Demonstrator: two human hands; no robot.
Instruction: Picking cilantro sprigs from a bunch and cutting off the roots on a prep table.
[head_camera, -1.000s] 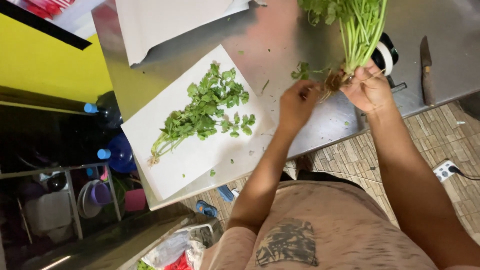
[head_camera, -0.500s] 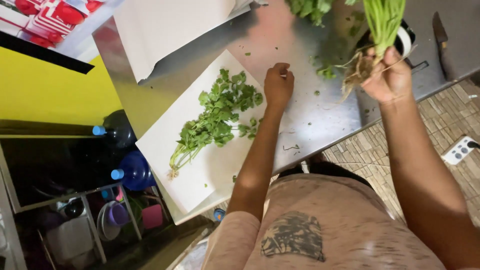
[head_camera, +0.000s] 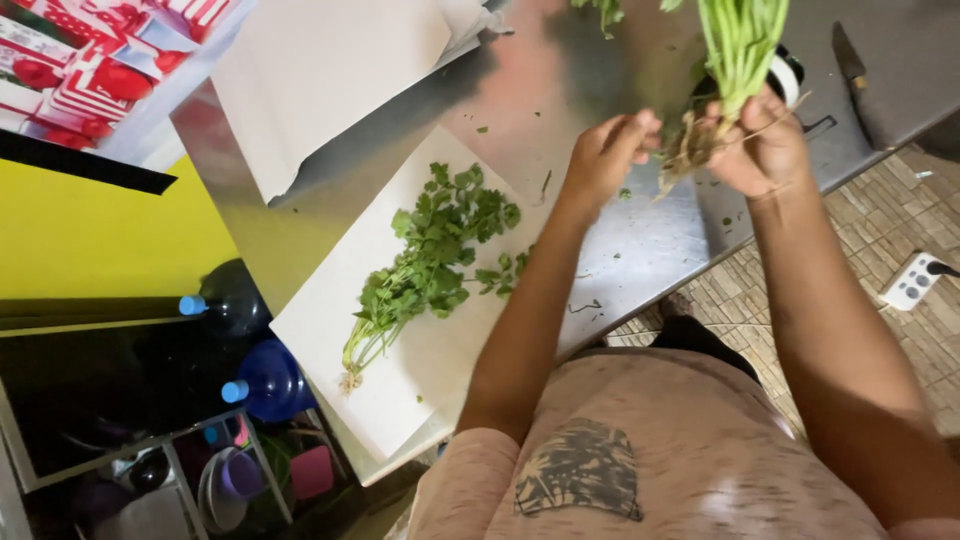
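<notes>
Near: sorted coriander sprigs on a white sheet, at 9 o'clock of the hands. Far: right hand clenched around the coriander bunch above its roots; left hand at 9 o'clock pinching a stem. Knife at 2 o'clock.

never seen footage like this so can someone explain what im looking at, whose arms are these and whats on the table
The camera sits on a person's head and looks down, so the arms are the wearer's own. The right hand grips a bunch of green herbs near its roots. The left hand is at the root end, fingers pinched close. On the metal table lies a white sheet with a loose pile of leafy sprigs. A knife rests at the far right.
</notes>
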